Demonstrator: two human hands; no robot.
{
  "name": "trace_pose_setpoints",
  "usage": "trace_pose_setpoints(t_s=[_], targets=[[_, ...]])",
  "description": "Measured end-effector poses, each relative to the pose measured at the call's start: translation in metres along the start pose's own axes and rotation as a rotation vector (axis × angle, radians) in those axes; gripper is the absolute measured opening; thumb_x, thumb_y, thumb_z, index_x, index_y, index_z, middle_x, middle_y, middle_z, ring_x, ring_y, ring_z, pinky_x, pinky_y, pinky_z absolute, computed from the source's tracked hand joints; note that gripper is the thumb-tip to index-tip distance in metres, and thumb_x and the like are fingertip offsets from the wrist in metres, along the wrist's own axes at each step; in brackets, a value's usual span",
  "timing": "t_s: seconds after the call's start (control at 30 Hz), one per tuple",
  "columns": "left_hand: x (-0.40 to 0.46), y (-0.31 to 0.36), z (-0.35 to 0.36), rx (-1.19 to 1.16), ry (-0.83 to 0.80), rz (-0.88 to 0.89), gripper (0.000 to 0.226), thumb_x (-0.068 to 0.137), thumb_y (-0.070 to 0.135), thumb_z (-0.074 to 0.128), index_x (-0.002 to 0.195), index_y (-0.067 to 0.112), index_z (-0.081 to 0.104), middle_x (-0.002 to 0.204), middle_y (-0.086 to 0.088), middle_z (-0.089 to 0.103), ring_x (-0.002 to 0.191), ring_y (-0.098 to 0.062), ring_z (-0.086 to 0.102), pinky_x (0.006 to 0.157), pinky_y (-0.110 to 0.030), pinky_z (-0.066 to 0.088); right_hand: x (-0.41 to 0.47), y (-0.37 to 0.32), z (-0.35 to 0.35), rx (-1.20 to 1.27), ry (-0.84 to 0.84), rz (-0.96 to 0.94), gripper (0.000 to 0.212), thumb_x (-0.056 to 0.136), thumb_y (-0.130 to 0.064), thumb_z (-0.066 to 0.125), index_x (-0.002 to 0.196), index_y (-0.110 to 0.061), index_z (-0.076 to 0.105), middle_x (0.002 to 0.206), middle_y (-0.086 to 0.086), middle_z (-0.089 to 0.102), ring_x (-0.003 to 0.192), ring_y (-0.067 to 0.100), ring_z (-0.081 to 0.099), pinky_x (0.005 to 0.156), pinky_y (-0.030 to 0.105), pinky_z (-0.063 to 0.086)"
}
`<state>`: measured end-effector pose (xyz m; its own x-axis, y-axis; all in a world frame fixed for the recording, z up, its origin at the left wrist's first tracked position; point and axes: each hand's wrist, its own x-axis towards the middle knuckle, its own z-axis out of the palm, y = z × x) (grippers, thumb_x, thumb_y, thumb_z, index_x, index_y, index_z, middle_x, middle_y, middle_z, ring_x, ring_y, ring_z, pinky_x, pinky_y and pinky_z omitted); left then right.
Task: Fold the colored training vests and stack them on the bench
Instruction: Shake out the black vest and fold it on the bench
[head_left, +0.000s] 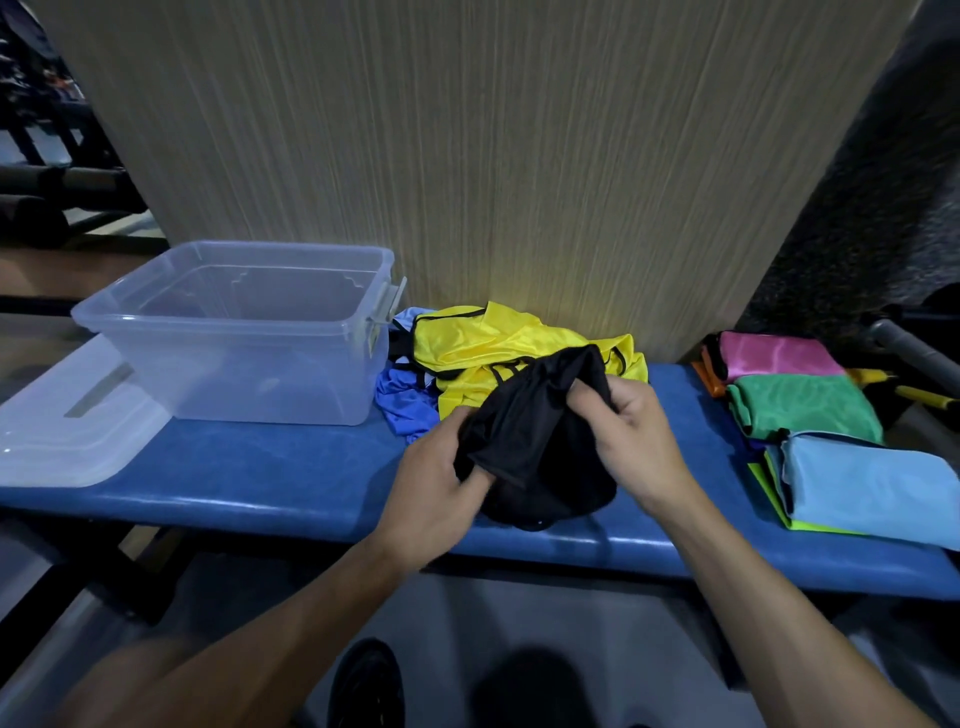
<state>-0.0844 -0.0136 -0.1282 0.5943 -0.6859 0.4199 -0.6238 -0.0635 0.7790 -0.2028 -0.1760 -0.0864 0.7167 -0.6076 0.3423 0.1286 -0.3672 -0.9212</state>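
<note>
Holding a bunched black vest (535, 415) just above the blue bench (260, 467), both hands have their grip closed on it: the left hand (441, 483) pinches a fold at the cloth's 8 o'clock edge, and the right hand (628, 431) has fingers curled round a gathered corner at its 2 o'clock side.

The fabric looks thin, limp and a little slick, so it will likely weigh almost nothing, slump wherever it is unsupported and slide out of a loose pinch. Taking it by two shoulder straps or two hem corners and shaking it flat would probably serve best; which part each hand has now I cannot tell, as the cloth is crumpled. It is plain matte black, with its lower bulk resting on the bench near the front edge.

At 12 o'clock from it lies an unfolded heap: a shiny yellow vest (498, 343) with black trim over a blue vest (405, 400). At 3 o'clock sit folded vests, pink (779, 353), green (800, 405) and light blue (872, 478). At 9 o'clock stands a clear plastic bin (234, 332) beside its lid (67, 431).
</note>
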Motion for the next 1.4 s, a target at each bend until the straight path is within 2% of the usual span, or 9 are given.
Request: trace_pose_setpoints(t_s=[0.13, 0.37, 0.47, 0.57, 0.7, 0.83, 0.97, 1.13, 1.4], targets=[[0.027, 0.037, -0.010, -0.215, 0.025, 0.002, 0.020, 0.099, 0.008, 0.061, 0.110, 0.022, 0.070, 0.103, 0.015, 0.074, 0.101, -0.003, 0.067, 0.086, -0.025, 0.053, 0.009, -0.019, -0.018, 0.188, 0.060, 0.030, 0.052, 0.090, -0.043, 0.066, 0.075, 0.005, 0.058, 0.076, 0.009, 0.056, 0.074, 0.020, 0.051, 0.066, 0.038, 0.037], [0.099, 0.021, 0.021, -0.381, -0.209, -0.451, 0.020, 0.097, 0.022, 0.068, 0.102, 0.004, 0.074, 0.098, -0.009, 0.076, 0.083, -0.018, 0.068, 0.072, -0.027, 0.051, 0.028, 0.019, -0.033, 0.318, 0.129, 0.501, 0.032, 0.095, -0.032, 0.070, 0.117, -0.009, 0.069, 0.113, 0.012, 0.075, 0.092, 0.019, 0.074, 0.072, 0.026, 0.059], [0.106, -0.021, 0.043, -0.265, -0.286, -0.589, 0.019, 0.097, 0.021, 0.069, 0.108, 0.005, 0.073, 0.105, -0.010, 0.076, 0.086, -0.021, 0.072, 0.071, -0.025, 0.057, 0.023, 0.050, -0.033, 0.010, 0.027, 0.643, 0.060, 0.089, -0.022, 0.078, 0.140, -0.019, 0.047, 0.110, 0.002, 0.069, 0.086, 0.009, 0.067, 0.061, 0.015, 0.051], [0.109, -0.043, 0.048, -0.263, -0.337, -0.644, 0.022, 0.095, 0.014, 0.070, 0.115, 0.003, 0.070, 0.115, -0.012, 0.074, 0.102, -0.025, 0.072, 0.093, -0.040, 0.058, 0.022, 0.072, -0.039, -0.363, -0.016, 0.549, 0.079, 0.087, -0.022, 0.080, 0.153, -0.019, 0.036, 0.125, 0.001, 0.058, 0.110, 0.018, 0.057, 0.091, 0.026, 0.048], [0.116, -0.041, 0.029, -0.193, -0.418, -0.587, 0.042, 0.098, 0.027, 0.066, 0.136, 0.012, 0.055, 0.128, -0.001, 0.064, 0.115, -0.023, 0.065, 0.104, -0.047, 0.052, 0.020, 0.066, -0.036, -0.679, -0.097, 0.241, 0.061, 0.078, -0.052, 0.080, 0.129, -0.023, 0.061, 0.123, 0.000, 0.055, 0.118, 0.020, 0.056, 0.103, 0.043, 0.048], [0.106, -0.046, 0.005, 0.028, -0.503, -0.563, 0.025, 0.099, 0.032, 0.065, 0.115, 0.015, 0.060, 0.109, -0.005, 0.066, 0.095, -0.023, 0.070, 0.076, -0.036, 0.058, 0.003, 0.046, -0.006, -0.988, -0.380, 0.154, 0.081, 0.061, -0.089, 0.052, 0.120, -0.034, 0.061, 0.118, -0.010, 0.053, 0.113, 0.019, 0.049, 0.096, 0.045, 0.047], [0.089, -0.047, 0.001, 0.148, -0.641, -0.615, 0.035, 0.092, 0.041, 0.071, 0.099, 0.011, 0.056, 0.086, -0.009, 0.056, 0.072, -0.019, 0.058, 0.057, -0.032, 0.046, -0.005, 0.046, 0.028, -1.170, -0.339, 0.061, 0.057, 0.084, -0.066, 0.060, 0.124, -0.025, 0.058, 0.121, -0.003, 0.055, 0.116, 0.024, 0.051, 0.095, 0.043, 0.047], [0.083, -0.047, 0.014, 0.162, -0.537, -0.592, 0.029, 0.090, 0.027, 0.077, 0.088, 0.011, 0.052, 0.064, -0.013, 0.057, 0.057, -0.023, 0.053, 0.054, -0.029, 0.044, -0.001, 0.047, 0.026, -0.961, -0.209, 0.063, 0.014, 0.092, -0.037, 0.060, 0.098, -0.027, 0.066, 0.090, -0.006, 0.070, 0.090, 0.026, 0.066, 0.072, 0.036, 0.051], [0.081, -0.046, 0.024, 0.001, -0.483, -0.667, 0.040, 0.091, 0.012, 0.074, 0.070, 0.016, 0.040, 0.051, -0.005, 0.050, 0.044, -0.016, 0.057, 0.044, -0.026, 0.050, -0.001, 0.045, 0.027, -0.618, 0.039, -0.082, 0.003, 0.091, -0.027, 0.065, 0.088, -0.027, 0.066, 0.076, -0.013, 0.066, 0.074, 0.009, 0.062, 0.065, 0.034, 0.051]])
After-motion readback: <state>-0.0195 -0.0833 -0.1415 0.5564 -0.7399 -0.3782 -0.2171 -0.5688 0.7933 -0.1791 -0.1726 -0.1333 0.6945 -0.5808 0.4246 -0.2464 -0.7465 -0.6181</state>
